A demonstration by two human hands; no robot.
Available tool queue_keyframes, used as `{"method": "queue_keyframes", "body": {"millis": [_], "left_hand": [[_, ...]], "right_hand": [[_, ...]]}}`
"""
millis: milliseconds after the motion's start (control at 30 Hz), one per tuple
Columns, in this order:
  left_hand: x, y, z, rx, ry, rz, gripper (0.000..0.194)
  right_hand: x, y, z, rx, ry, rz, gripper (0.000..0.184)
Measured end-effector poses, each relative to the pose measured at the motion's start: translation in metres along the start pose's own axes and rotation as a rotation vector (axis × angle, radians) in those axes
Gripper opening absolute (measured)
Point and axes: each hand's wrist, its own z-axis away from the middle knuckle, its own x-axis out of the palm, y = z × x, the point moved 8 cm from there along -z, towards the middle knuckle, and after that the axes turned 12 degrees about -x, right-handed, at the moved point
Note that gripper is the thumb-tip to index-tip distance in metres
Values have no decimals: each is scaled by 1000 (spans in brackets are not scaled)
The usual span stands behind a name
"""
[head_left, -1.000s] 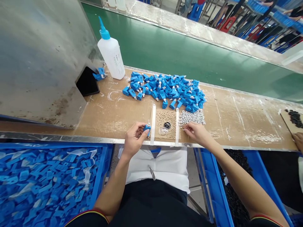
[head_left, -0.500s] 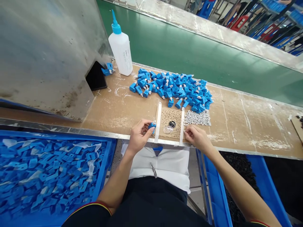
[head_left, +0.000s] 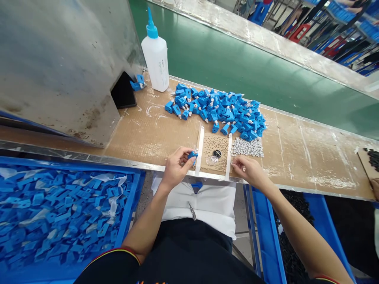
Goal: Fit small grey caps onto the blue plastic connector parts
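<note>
Left of the cardboard pad (head_left: 213,141), the left hand (head_left: 174,169) pinches a blue piece (head_left: 192,155). To its right, the right hand (head_left: 250,170) bunches its fingers, contents unclear. Beyond the pad, piled blue parts (head_left: 226,114) look finished; grey bits (head_left: 248,147) beside it seem unused.

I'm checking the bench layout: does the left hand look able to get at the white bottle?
Probably yes: bare cardboard lies between the left hand and the bottle, though its fingers already hold a blue part.
</note>
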Motion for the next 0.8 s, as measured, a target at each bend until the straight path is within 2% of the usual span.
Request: {"method": "queue_keyframes", "body": {"millis": [133, 267, 433, 633, 800], "left_hand": [[0, 2, 0, 1, -4, -4, 13], [0, 2, 0, -5, -5, 3, 13], [0, 1, 0, -14, -5, 28, 13], [0, 3, 1, -17, -4, 32, 12], [-1, 5, 0, 5, 0, 18, 11]], "right_hand": [[-17, -11, -14, 31, -51, -47, 16], [-26, -41, -38, -60, -118, 48, 15], [-13, -63, -60, -141, -206, 241, 17], [3, -64, -66, -190, -259, 369, 23], [7, -67, -69, -210, -258, 427, 24]]}}
